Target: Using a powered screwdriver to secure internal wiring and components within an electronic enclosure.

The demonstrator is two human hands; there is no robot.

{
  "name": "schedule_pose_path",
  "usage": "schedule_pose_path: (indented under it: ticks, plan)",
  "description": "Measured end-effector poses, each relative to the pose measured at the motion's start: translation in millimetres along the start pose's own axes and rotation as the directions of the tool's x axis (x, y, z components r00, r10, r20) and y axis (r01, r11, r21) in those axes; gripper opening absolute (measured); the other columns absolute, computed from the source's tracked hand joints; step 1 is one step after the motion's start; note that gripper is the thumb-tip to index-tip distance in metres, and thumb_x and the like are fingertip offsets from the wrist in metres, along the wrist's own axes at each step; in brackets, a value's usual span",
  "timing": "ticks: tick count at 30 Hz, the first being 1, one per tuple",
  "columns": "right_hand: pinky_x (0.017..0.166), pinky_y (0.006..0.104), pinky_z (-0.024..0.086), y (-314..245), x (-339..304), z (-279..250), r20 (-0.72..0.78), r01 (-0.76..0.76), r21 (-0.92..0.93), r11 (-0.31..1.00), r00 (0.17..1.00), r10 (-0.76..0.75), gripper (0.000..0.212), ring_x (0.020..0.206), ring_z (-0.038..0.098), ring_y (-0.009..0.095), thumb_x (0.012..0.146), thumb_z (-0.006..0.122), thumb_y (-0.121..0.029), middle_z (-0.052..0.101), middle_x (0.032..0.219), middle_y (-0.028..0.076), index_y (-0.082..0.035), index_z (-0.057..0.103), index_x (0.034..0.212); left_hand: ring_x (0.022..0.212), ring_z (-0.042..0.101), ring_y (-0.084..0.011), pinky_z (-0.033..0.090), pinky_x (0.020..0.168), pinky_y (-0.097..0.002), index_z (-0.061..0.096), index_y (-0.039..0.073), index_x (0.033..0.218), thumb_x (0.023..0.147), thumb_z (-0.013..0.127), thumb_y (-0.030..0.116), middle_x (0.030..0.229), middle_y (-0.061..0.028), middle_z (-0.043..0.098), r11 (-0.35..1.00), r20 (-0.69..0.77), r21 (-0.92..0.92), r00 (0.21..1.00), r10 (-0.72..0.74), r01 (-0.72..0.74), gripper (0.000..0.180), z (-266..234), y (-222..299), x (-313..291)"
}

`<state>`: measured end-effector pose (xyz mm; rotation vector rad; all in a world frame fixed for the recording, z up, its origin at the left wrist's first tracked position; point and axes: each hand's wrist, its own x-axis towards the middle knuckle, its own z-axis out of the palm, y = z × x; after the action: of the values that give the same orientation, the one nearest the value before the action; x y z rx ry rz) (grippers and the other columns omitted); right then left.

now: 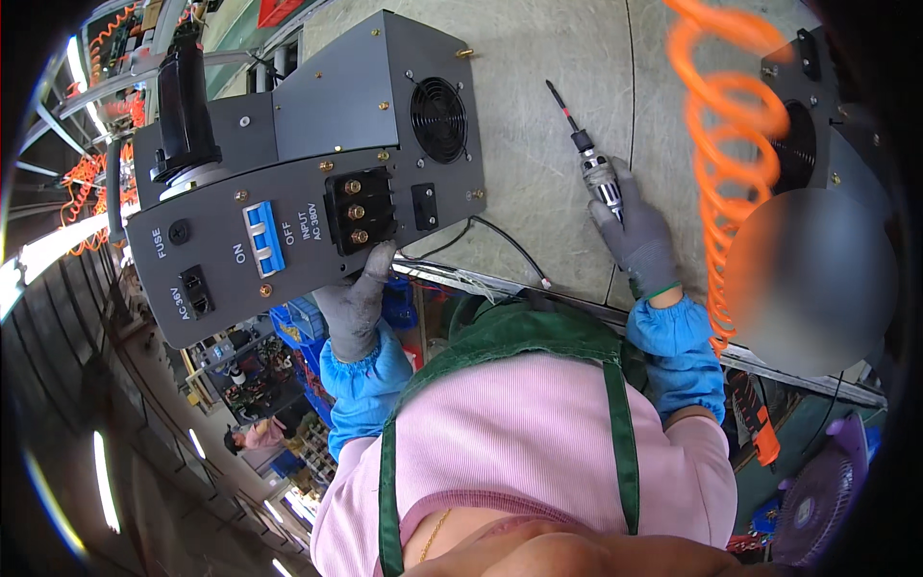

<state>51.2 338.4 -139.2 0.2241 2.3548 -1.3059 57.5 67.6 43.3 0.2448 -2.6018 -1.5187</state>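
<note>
The grey metal unit [308,183] sits at the near edge of the bench [538,212], apparently overhanging; the left hand [351,313] touches its lower rim, too hidden to tell whether it grips. Well apart, the right hand [646,236] clasps a screwdriver [601,178]. A nudge could tip the unit.

Left hand [348,315]: fingers hidden behind the grey cabinet [298,178], grip unverifiable; screwdriver [601,180]: rear end concealed by the right hand [644,240]; orange coil [710,183]: blurred, cut off at the top edge; second grey cabinet [819,96]: partly obscured by coil and blurred patch; distant person [260,436]: too small for their actions to be determined.
</note>
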Motion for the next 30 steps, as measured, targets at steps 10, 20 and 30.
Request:
schedule_pose_path:
  ticks: [10,20,30]
  plan:
    - [0.062,0.0489,0.046,-4,4,-2,0.029,0.014,-0.069,0.997,1.0,-0.012,0.064,0.073,0.061,0.042,0.084,0.053,-0.044,0.062,0.079,0.024,-0.021,0.028,0.138,0.096,0.059,-0.0199,0.046,0.088,-0.0329,0.048,-0.003,0.12,0.073,0.069,-0.001,0.11,-0.0117,0.058,0.997,-0.003,-0.061,0.999,0.04,-0.04,0.052,4,-5,1]
    - [0.071,0.0474,0.047,-20,2,13,-0.133,0.018,-0.247,0.969,0.99,-0.052,0.062,0.086,0.061,0.042,0.081,0.055,-0.047,0.063,0.094,0.023,-0.022,0.037,0.135,0.07,0.061,-0.0283,0.047,0.065,-0.0378,0.063,0.001,0.095,0.08,0.067,0.023,0.079,-0.0169,0.064,0.971,0.079,0.104,0.975,0.208,-0.216,0.027,-8,-35,4]
    - [0.082,0.0415,0.047,-4,-1,29,-0.188,0.062,-0.223,0.973,0.976,-0.105,0.061,0.096,0.06,0.036,0.075,0.064,-0.032,0.062,0.105,0.02,-0.014,0.044,0.13,0.115,0.045,-0.0391,0.039,0.096,-0.043,0.038,0.002,0.132,0.081,0.062,0.037,0.124,-0.0251,0.045,0.939,0.26,0.18,0.935,0.242,-0.293,0.066,-62,-134,-42]
